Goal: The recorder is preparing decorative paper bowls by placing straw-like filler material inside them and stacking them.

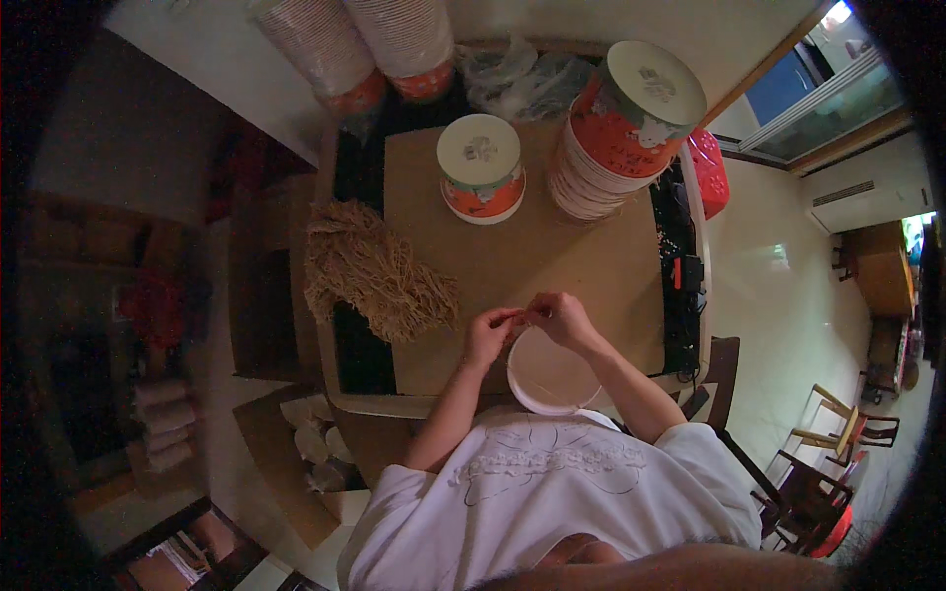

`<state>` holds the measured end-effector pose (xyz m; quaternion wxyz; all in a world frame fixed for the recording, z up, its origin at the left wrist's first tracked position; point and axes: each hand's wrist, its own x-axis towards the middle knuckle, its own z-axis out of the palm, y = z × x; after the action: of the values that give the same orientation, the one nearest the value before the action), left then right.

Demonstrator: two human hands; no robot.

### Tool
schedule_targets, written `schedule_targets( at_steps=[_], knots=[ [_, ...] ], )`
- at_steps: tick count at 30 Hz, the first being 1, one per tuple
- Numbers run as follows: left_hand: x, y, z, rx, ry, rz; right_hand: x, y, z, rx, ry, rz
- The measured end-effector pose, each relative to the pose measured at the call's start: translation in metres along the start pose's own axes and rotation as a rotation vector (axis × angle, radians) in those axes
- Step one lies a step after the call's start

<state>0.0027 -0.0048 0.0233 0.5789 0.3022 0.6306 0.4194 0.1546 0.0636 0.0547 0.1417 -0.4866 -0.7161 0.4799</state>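
Note:
A white paper bucket (554,372) stands close against my shirt at the table's near edge, its pale open mouth facing up. A thin cord-like line crosses that mouth. Just beyond the far rim my left hand (487,337) and my right hand (564,321) meet, fingertips pinched close together. What is between the fingertips is too small to make out. To the left of my hands lies a tangled heap of brown twine (379,271). Farther off, an orange and green paper bucket (480,167) sits upside down on the cardboard.
A tall stack of upturned buckets (616,148) stands at the far right of the cardboard sheet (424,187). Two wrapped stacks of buckets (394,34) and a crumpled clear plastic bag (522,79) are at the back. An open carton (286,463) is at left, chairs (818,483) at right.

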Motion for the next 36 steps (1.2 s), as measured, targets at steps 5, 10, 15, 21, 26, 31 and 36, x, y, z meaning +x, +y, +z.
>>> schedule_targets(
  at_steps=[5,10,15,21,26,31,36],
  knots=[
    [0.002,-0.005,0.001,-0.030,0.004,0.005,0.000,0.000,0.001,-0.009,-0.018,0.038],
    [0.002,-0.004,0.002,0.103,0.006,0.056,0.000,-0.003,-0.002,-0.032,-0.044,0.061],
    [0.005,-0.010,0.004,0.103,0.031,0.096,0.001,-0.003,-0.001,-0.063,-0.055,0.092],
    [0.014,-0.029,-0.001,-0.181,0.061,-0.088,-0.001,-0.011,-0.004,-0.023,-0.038,0.108],
    [0.016,-0.033,0.002,-0.232,0.053,-0.097,0.003,-0.012,-0.004,-0.087,-0.095,0.156],
    [0.020,-0.039,-0.002,-0.196,0.062,-0.067,0.010,-0.001,0.003,-0.155,-0.204,0.086],
    [0.009,-0.010,-0.002,-0.348,-0.049,-0.067,0.012,0.007,-0.001,-0.112,-0.223,0.068]
  ],
)
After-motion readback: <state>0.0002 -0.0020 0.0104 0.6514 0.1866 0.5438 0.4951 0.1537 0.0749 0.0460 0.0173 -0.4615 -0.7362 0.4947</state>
